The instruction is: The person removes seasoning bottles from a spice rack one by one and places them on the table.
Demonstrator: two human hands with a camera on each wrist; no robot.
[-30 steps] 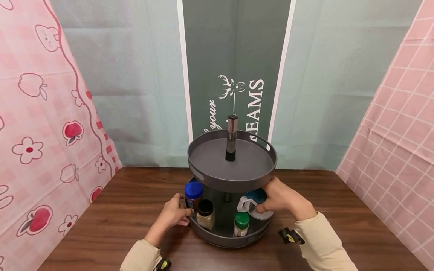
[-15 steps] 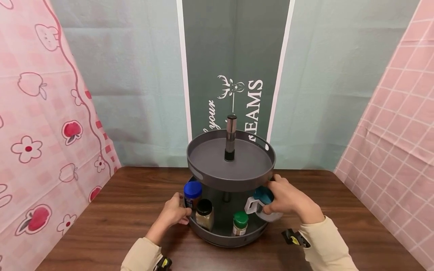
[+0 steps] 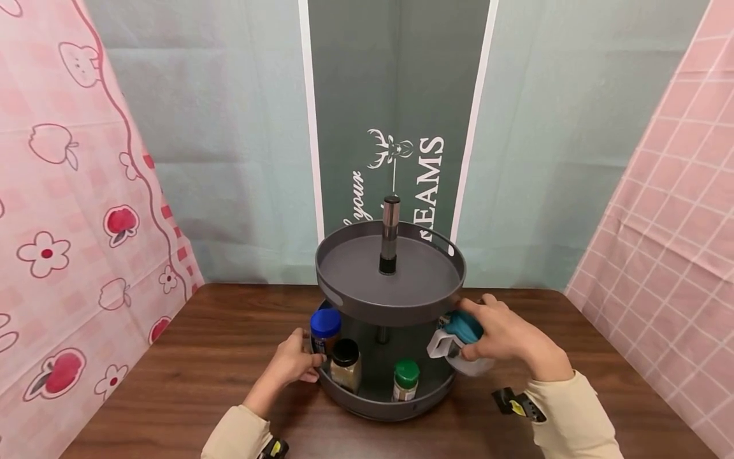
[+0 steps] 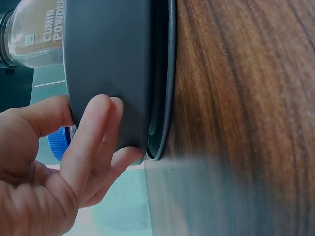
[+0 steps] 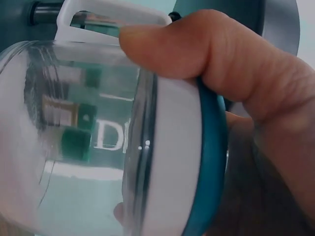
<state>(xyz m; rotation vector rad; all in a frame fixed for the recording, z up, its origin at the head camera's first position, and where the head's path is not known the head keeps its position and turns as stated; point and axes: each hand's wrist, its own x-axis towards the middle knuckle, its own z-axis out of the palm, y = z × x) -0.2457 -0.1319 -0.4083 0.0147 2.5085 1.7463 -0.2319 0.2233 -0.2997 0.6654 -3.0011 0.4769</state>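
CUMIN POWDER jar (image 4: 35,39) in tray (image 4: 109,46)

"Label (image 3: 403,394) on the green-capped jar (image 3: 407,376)?"
"Too small to read."
"Banner lettering (image 3: 429,182)?"
"Partly hidden by the upper tray (image 3: 424,274)."
"Right hand (image 5: 236,73), in its wrist view?"
"Partly behind the clear jar (image 5: 106,162), cut off rightward."

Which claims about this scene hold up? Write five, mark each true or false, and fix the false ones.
1. The right hand grips the teal-lidded jar. True.
2. The blue-lidded jar and black-lidded jar stand in the lower tray. True.
3. The left hand grips the black-lidded jar. False: it holds the lower tray's rim.
4. The pole rises above the upper tray. True.
5. The green-lidded jar stands on the upper tray. False: it is in the lower tray.
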